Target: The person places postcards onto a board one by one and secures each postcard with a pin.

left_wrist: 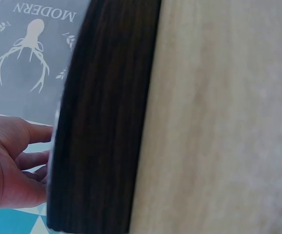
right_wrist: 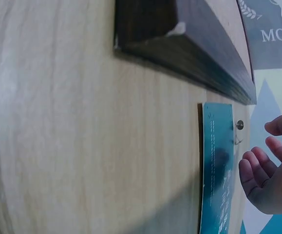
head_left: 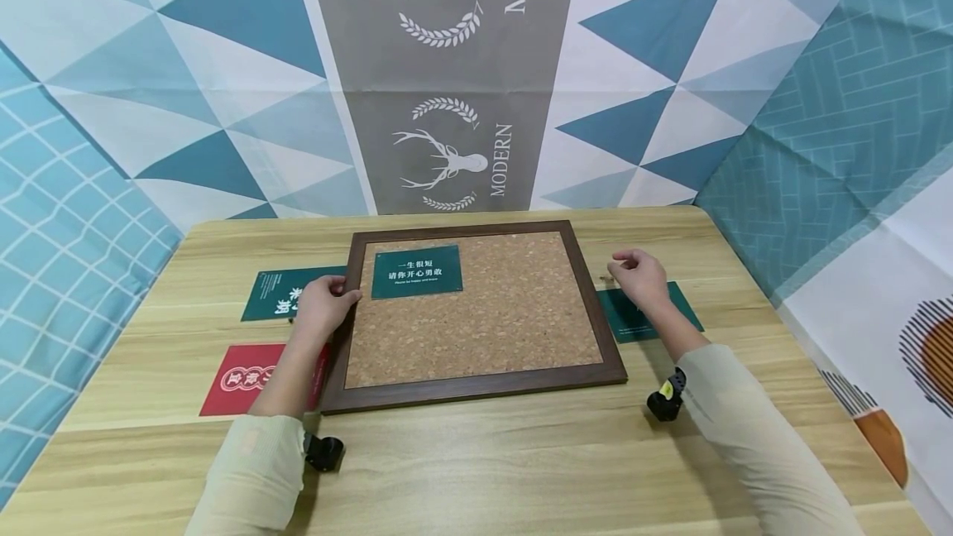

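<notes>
A cork board [head_left: 484, 321] in a dark brown frame lies on the table, with a green card [head_left: 417, 272] on its upper left part. My left hand [head_left: 322, 308] is at the frame's left side, its fingertips right at the outer edge; in the left wrist view they partly disappear behind the frame [left_wrist: 102, 122]. Beyond the right side of the board, my right hand [head_left: 642, 278] hovers with loosely bent fingers and nothing visible between them. Close by are a thumbtack [right_wrist: 239, 125] and a second small tack, just past the edge of another green card [right_wrist: 217, 161].
Left of the board lie a green card [head_left: 264, 296] and a red card [head_left: 234, 379], both partly covered by my left arm or hand. The wooden table [head_left: 476, 470] runs up to a patterned backdrop [head_left: 447, 64] at the back.
</notes>
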The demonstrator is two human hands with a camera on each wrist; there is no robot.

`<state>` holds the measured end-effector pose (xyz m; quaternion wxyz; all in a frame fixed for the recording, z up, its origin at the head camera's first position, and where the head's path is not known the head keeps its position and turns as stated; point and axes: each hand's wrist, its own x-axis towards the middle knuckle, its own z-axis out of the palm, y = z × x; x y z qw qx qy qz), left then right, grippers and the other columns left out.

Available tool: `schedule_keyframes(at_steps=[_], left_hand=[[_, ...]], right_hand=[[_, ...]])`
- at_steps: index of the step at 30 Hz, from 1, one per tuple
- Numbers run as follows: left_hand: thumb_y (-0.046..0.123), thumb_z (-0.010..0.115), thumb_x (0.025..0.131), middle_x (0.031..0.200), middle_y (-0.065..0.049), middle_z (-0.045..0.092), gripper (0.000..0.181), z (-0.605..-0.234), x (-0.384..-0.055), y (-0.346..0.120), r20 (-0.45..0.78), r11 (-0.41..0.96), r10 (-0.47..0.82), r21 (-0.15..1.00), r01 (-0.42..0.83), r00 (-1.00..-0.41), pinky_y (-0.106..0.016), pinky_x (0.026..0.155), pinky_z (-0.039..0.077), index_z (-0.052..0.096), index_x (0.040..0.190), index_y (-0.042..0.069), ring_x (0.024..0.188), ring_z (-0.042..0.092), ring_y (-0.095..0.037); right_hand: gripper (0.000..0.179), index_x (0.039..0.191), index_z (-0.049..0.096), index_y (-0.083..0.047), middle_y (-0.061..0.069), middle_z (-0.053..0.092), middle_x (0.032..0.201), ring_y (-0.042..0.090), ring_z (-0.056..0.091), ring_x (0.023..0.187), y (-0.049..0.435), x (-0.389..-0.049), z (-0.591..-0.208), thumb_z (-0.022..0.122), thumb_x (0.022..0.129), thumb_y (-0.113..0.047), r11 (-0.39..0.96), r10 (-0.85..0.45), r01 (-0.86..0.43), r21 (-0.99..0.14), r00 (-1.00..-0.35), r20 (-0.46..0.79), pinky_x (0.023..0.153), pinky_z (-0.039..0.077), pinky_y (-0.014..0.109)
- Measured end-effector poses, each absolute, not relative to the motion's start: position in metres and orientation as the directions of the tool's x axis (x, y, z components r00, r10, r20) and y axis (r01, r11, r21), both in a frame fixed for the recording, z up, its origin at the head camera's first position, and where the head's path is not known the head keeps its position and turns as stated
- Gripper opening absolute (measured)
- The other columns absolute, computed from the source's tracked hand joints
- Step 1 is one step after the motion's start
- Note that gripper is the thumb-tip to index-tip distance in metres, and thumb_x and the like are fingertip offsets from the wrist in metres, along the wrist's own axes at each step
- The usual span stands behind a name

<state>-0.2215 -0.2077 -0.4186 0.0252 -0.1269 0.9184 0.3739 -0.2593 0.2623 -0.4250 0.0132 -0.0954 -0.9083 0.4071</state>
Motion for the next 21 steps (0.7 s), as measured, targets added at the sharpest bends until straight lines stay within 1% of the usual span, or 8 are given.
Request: schedule_keyframes(at_steps=[3,9,16,21], left_hand=[[0.021,0.055,0.094,0.123,-0.028,0.051,0.052,-0.419,-0.222,-0.208,-0.141,0.692,-0.213,0.677,-0.252,-0.967,-0.050,0.092,0.046,0.042,0.134,-0.009,0.107,0.051,-0.037],[0.021,0.055,0.094,0.122,-0.028,0.051,0.052,-0.418,-0.222,-0.208,-0.146,0.690,-0.214,0.678,-0.255,-0.966,-0.050,0.092,0.046,0.042,0.134,-0.009,0.107,0.051,-0.036],[0.021,0.056,0.094,0.120,-0.027,0.052,0.051,-0.418,-0.222,-0.207,-0.146,0.686,-0.219,0.680,-0.259,-0.965,-0.049,0.092,0.047,0.043,0.133,-0.009,0.104,0.051,-0.035],[0.022,0.055,0.094,0.122,-0.027,0.052,0.051,-0.418,-0.222,-0.207,-0.146,0.687,-0.218,0.679,-0.259,-0.965,-0.049,0.092,0.047,0.043,0.133,-0.008,0.107,0.051,-0.036]], right_hand=[[0.036,0.123,0.057,-0.002,0.016,0.054,0.106,0.025,0.050,0.085,0.266,-0.258,-0.426,0.052,0.094,-0.024,0.668,0.180,0.151,-0.729,-0.983,-0.039,0.064,0.042,0.028],[0.036,0.123,0.056,-0.002,0.017,0.054,0.108,0.024,0.052,0.082,0.269,-0.255,-0.426,0.051,0.094,-0.023,0.693,0.172,0.146,-0.706,-0.984,-0.034,0.059,0.043,0.026],[0.036,0.123,0.056,-0.001,0.020,0.056,0.109,0.029,0.055,0.087,0.272,-0.253,-0.427,0.049,0.094,-0.021,0.733,0.131,0.110,-0.671,-0.991,-0.019,0.061,0.044,0.027],[0.034,0.121,0.057,-0.001,0.020,0.057,0.108,0.026,0.056,0.076,0.275,-0.255,-0.431,0.050,0.094,-0.022,0.767,0.113,0.091,-0.635,-0.994,-0.007,0.054,0.045,0.027]])
